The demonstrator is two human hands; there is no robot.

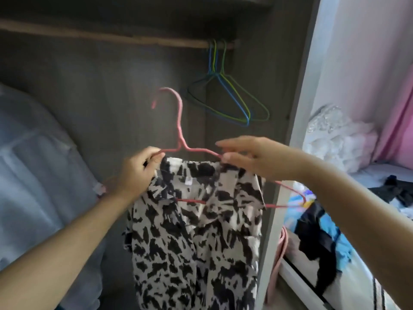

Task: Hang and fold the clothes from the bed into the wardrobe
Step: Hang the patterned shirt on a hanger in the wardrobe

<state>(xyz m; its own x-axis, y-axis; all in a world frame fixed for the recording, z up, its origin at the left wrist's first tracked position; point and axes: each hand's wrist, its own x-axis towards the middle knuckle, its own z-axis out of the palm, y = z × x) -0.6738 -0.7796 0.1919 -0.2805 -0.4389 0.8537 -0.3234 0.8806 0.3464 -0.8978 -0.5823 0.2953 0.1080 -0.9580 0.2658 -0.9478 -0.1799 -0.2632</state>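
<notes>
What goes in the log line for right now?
left hand grips shirt collar | right hand pinches pink hanger | rail not reached

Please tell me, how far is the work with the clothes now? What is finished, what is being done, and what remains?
Done: nothing visibly hung yet; the rail carries only bare wire hangers. In hand: the black-and-white shirt is draped on the pink hanger, with the left hand gripping the collar and the right hand pinching the hanger's shoulder; its hook is below the rail. Left: hooking it up, then the dark clothes lying on the bed.
</notes>
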